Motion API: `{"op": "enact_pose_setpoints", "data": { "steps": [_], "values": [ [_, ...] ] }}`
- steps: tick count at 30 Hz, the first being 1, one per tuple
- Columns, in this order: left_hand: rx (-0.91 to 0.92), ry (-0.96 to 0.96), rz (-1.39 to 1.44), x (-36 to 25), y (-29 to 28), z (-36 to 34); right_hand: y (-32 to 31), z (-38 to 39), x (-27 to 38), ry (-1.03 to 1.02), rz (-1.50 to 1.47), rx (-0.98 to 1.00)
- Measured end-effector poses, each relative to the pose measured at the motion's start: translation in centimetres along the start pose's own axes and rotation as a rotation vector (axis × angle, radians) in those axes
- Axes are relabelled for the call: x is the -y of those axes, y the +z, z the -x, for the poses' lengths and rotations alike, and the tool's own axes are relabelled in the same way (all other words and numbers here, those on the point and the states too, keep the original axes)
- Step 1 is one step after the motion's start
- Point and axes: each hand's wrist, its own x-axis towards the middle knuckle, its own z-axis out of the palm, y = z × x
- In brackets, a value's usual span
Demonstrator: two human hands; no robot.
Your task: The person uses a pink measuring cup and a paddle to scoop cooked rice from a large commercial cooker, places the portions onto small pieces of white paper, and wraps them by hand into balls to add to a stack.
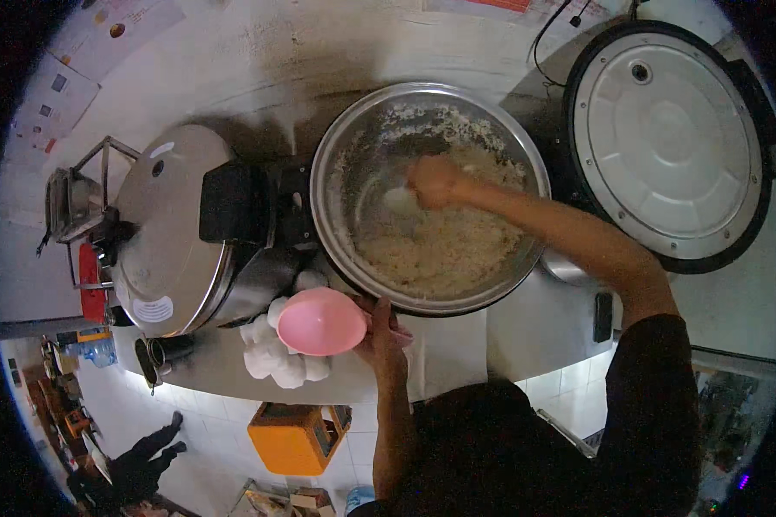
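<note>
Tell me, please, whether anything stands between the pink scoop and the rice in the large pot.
Only the metal pot's rim visibly does: the left hand holds the pink scoop just outside it, the rice inside.

The left fingers (382, 312) grip a pink scoop (322, 320) near the bench (539, 336). The right fingers (422, 176) hold a pale rounded tool (400, 202) inside a steel pot (429, 89) of rice (453, 254).

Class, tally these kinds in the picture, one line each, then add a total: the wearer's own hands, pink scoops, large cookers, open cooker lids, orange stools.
Own hands: 2 (left hand, right hand)
Pink scoop: 1
Large cookers: 2 (closed cooker, open cooker)
Open lid: 1
Orange stool: 1
Total: 7
</note>
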Motion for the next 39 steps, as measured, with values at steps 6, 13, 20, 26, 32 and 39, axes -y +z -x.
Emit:
{"op": "enact_pose_setpoints", "data": {
  "steps": [6,13,20,26,32,39],
  "values": [
    [0.001,-0.042,-0.011,-0.3,0.2,0.7,3.9,-2.5,-0.9,0.154,-0.15,0.128],
    [0.166,0.056,0.083,0.1,-0.4,0.7,6.8,-6.8,-3.2,-0.429,0.076,0.181],
    [0.07,-0.026,0.002,-2.0,0.8,1.6,3.3,-3.4,-1.0,-0.455,-0.463,0.04],
    [0.261,0.083,-0.041,-2.0,-0.3,1.2,0.3,-1.2,-2.5,-0.313,-1.184,0.338],
    [0.299,0.042,-0.028,-6.1,-4.2,2.5,-9.1,6.2,2.0,0.036,-1.0,0.018],
    [0.678,-0.281,-0.207,-10.5,1.4,3.4,-14.9,15.1,2.8,0.027,-0.985,-0.369]
  ]
}}
